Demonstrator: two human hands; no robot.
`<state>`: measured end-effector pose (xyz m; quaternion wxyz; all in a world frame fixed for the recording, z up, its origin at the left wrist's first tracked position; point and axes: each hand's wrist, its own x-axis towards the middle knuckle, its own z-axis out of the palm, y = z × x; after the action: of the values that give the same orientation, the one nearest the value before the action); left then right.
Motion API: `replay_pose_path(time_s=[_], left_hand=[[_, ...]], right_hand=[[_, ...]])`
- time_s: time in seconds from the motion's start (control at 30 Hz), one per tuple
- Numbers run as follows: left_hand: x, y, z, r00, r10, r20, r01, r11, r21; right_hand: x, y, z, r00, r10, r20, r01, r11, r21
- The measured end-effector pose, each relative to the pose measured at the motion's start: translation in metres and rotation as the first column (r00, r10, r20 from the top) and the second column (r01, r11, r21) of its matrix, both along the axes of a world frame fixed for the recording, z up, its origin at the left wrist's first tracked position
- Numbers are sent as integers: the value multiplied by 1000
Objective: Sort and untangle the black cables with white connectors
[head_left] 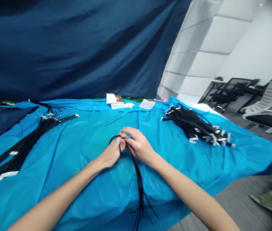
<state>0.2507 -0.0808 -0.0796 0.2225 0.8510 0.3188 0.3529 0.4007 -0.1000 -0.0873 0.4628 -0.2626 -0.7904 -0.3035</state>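
Both hands meet over the middle of the blue-covered table, working on one bundle of thin black cables point(138, 175). My left hand point(113, 150) is closed on the bundle, where the cables bend into a loop. Close against it, my right hand point(137, 142) pinches the same cables with thumb and fingertips. From between the hands the loose ends hang down toward me and fan out over the table's front edge. What lies right under the fingertips is hidden.
Black cables with white ends point(35, 134) lie at the left. A pile of similar cables point(195, 125) lies at the right. Near the dark curtain point(78, 48) sit a small box point(117, 103) and a white packet point(147, 104). Office chairs point(270, 106) stand beyond the table.
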Motion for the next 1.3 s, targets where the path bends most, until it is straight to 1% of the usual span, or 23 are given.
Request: replay_pose_path(time_s=[0.1,0.2,0.3,0.4,0.47,0.57,0.63,0.7,0.8,0.87,0.97,1.07,1.23,1.3], left_hand=[[1,1,1,999,-36,23,36,999,-24],[3,0,5,983,-118,140,132,986,-98],[4,-2,6,959,-153,238,201,960,-194],[2,-1,2,939,-188,288,250,948,-195],[2,1,-3,907,-232,350,310,933,-185],[4,3,-11,837,-273,474,427,868,-253],[7,4,-15,794,-244,556,479,815,-326],[11,4,-17,756,-183,629,503,776,-379],[16,3,-17,708,-93,700,514,748,-421],[17,2,-15,701,-43,712,508,731,-455],[17,2,-12,713,28,700,469,723,-507],[17,0,-9,717,70,694,441,725,-529],[18,-6,-2,678,80,731,474,712,-518],[18,-8,0,681,68,729,482,708,-516]], right_hand=[[3,4,0,999,20,48,-21,1000,21],[5,6,1,996,23,91,-27,999,38],[4,6,2,990,16,140,-25,997,67],[2,4,3,985,11,173,-32,992,123],[1,4,2,986,19,167,-42,990,136],[-2,5,1,990,51,135,-65,993,102],[-3,5,0,991,64,121,-72,995,63],[-5,6,-2,990,60,127,-64,997,30],[-8,6,-4,987,33,158,-33,999,1],[-8,6,-4,984,8,177,-4,1000,-27],[-7,5,-3,982,2,187,12,997,-74],[-4,4,-1,987,50,151,-36,995,-88],[-1,3,1,990,133,39,-131,990,-50],[-2,3,2,987,162,-11,-162,985,-52]])
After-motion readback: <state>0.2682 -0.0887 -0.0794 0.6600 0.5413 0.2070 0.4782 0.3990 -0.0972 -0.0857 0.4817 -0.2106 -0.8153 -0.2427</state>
